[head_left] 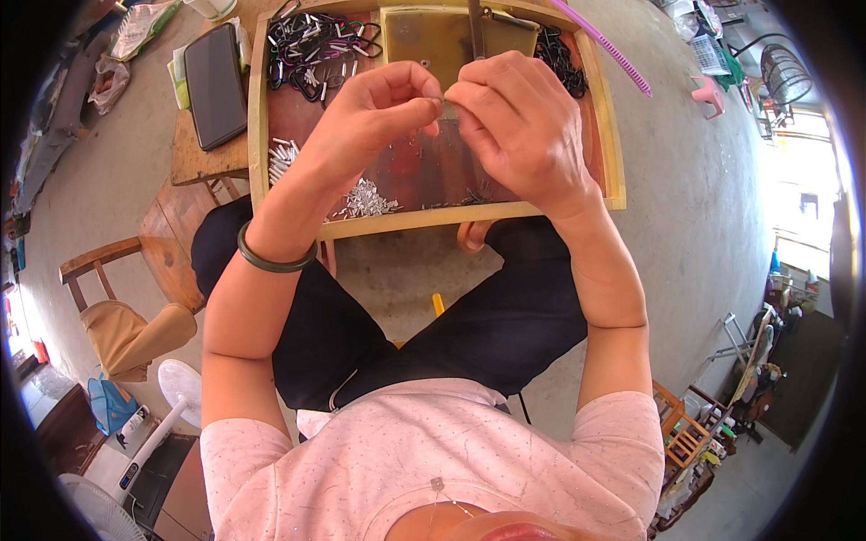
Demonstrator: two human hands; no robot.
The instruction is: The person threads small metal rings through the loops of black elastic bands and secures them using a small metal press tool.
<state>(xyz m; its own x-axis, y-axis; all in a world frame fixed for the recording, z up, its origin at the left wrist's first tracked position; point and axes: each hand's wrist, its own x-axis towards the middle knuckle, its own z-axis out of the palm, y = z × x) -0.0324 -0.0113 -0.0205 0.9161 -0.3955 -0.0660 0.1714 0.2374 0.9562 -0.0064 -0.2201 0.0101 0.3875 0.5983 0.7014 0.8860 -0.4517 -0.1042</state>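
Above the wooden tray (615, 171): small metal piece (446, 106), pinched between left hand (379, 113) at 9 o'clock and right hand (514, 126) at 3 o'clock, both equally near.

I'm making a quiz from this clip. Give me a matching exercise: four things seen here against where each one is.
Things:
1. bangle
2. dark tablet
3. purple comb
4. silver pins

Places:
A. on the floor, right of the tray
B. near the tray's front edge
C. on the left wrist
D. on the small board left of the tray

Pairs: 1-C, 2-D, 3-A, 4-B
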